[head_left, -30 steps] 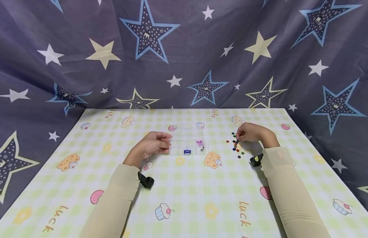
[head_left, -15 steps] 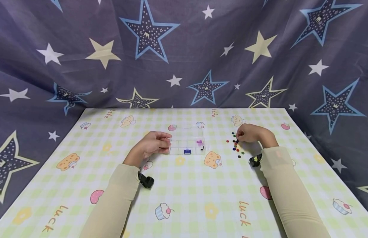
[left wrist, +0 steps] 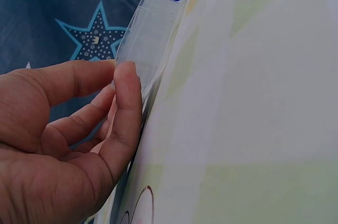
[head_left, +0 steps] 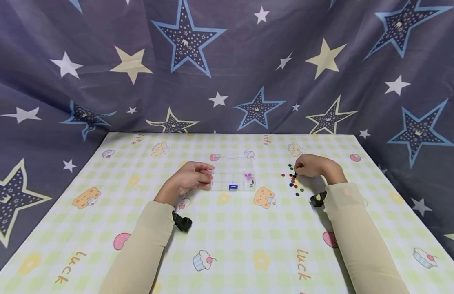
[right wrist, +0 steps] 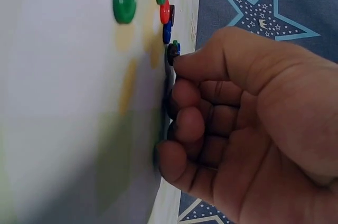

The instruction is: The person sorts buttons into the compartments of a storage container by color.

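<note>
My left hand (head_left: 190,178) holds the left end of a clear plastic compartment box (head_left: 222,177), its thumb and fingers at the edge in the left wrist view. The lid (head_left: 232,162) lies open toward the back, and a blue latch (head_left: 233,188) sits at the front. Purple pieces (head_left: 248,176) and a dark piece (head_left: 251,183) lie in the right-hand compartments. At the right, my right hand (head_left: 312,166) is over a scatter of small round buttons. In the right wrist view its thumb and curled index finger pinch a black button (right wrist: 172,54) at the tabletop.
Loose red, green and blue buttons, among them a green button (right wrist: 125,0) and a red button (right wrist: 165,11), lie beside the right hand. The table (head_left: 227,228) wears a checked cloth with printed cartoons. A starry curtain (head_left: 227,73) hangs behind it.
The head view has shifted slightly. Both hands stay almost where they were, the left at the box and the right at the buttons.
</note>
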`<state>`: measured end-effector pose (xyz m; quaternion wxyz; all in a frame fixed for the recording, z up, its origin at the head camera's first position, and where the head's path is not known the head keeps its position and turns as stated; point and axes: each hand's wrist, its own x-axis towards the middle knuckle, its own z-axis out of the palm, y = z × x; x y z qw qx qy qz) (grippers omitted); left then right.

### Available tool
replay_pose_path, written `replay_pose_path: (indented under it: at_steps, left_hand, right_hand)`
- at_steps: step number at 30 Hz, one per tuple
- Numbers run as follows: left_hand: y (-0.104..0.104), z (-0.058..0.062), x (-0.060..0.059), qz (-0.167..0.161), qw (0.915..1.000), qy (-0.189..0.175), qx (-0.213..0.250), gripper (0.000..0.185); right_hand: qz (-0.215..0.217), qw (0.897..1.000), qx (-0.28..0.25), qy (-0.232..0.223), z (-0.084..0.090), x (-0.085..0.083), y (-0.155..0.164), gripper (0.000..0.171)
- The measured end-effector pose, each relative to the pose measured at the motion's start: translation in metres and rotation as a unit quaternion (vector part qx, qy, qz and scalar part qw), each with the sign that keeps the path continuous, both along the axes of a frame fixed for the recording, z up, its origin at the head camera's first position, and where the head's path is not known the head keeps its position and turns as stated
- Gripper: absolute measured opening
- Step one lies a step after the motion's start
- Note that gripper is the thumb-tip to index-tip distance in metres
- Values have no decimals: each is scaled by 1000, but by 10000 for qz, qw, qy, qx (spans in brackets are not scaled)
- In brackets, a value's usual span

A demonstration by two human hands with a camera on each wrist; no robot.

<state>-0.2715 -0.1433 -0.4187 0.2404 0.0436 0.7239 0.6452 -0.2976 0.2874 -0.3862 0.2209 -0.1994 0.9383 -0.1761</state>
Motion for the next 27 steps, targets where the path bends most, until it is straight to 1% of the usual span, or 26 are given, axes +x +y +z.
replay_pose_path:
  at_steps: [6,11,18,27]
  left_hand:
    - [4,1,1,-40,10000,22,-15,45]
    - [6,1,0,-51,10000,-2,-21,45]
    - [7,2,0,-33,10000,20,-66,45]
    - [2,1,3,104,9999,-39,-81,45]
  right_hand:
    - [-4,9996,-88,255,3,4,3,29]
    - [115,9982,-267,515,9,6,-3,26]
    - [301,9967,-203,725,17,3,-22,16]
    - [768,9931,-148,873,26,3,-57,18]
